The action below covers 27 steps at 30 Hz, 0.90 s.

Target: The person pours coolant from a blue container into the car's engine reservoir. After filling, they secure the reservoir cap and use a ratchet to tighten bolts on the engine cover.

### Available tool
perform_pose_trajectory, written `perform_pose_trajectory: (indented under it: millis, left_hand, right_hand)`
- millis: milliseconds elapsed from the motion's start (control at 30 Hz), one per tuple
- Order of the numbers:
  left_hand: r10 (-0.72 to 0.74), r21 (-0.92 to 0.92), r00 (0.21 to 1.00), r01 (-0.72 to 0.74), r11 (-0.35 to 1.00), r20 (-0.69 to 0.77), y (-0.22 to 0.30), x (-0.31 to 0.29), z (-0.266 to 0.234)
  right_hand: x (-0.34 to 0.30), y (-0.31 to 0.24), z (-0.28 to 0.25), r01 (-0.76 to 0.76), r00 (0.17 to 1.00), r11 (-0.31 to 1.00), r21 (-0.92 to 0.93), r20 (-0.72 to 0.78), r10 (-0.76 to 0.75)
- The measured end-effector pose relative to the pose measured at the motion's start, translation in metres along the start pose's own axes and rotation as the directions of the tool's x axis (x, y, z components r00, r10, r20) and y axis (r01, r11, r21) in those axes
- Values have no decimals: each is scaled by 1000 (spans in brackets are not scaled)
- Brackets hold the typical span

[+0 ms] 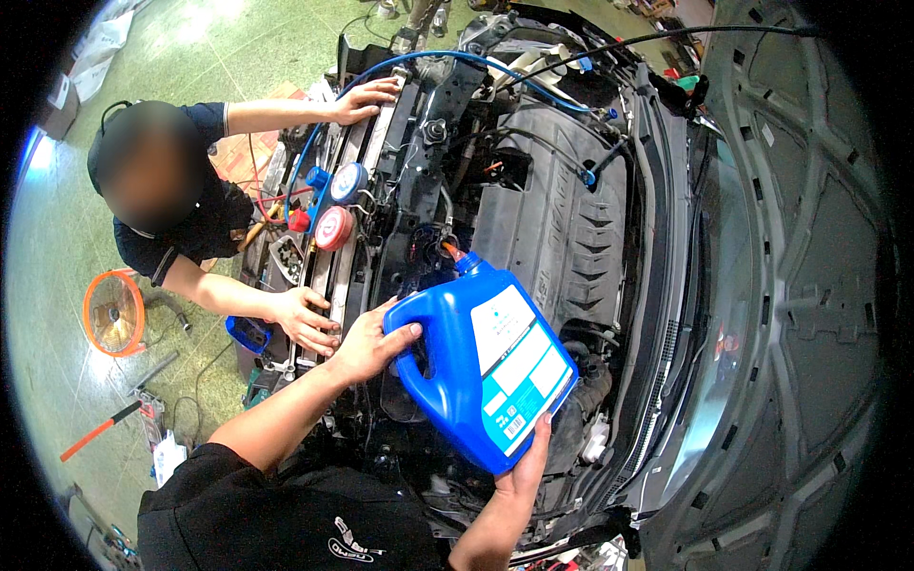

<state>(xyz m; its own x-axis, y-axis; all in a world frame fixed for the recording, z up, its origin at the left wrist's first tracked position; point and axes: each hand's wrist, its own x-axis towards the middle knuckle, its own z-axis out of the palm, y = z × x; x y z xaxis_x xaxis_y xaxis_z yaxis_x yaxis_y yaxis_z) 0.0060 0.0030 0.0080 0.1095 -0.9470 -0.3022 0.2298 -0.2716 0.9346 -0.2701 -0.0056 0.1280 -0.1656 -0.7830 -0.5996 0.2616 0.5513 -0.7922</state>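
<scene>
A blue plastic jug with a white and turquoise label is tilted over the engine bay, its neck pointing away from me. My left hand is closed around the jug's handle. Under the jug's base, my right hand grips and supports the bottom corner. Orange-red liquid runs from the mouth toward a round filler opening by the front of the engine. Beside the opening lies the dark engine cover.
A co-worker in dark clothes rests two hands on the car's front crossmember. Blue and red pressure gauges with hoses sit between them. The raised hood stands at right. An orange fan and a red-handled tool are on the floor.
</scene>
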Motion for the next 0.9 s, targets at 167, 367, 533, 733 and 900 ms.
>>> perform_pose_trajectory:
  millis: [167,367,533,733,900]
  left_hand:
    - [12,6,1000,-12,1000,-18,-2,0,1]
    - [-11,-4,1000,11,1000,-13,-2,1,1]
    - [27,-35,998,-29,999,-51,2,-1,3]
    - [-44,-26,999,44,999,4,5,-1,0]
    - [-13,-46,1000,13,999,-11,3,-1,1]
  right_hand:
    - [0,1,-2,5,1000,1000,0,12,-5]
    - [0,1,-4,20,999,1000,4,48,-20]
    - [0,1,-6,20,998,1000,5,62,-20]
    - [0,1,-8,7,997,1000,20,73,-8]
    - [-2,0,-7,11,998,1000,-9,55,-10]
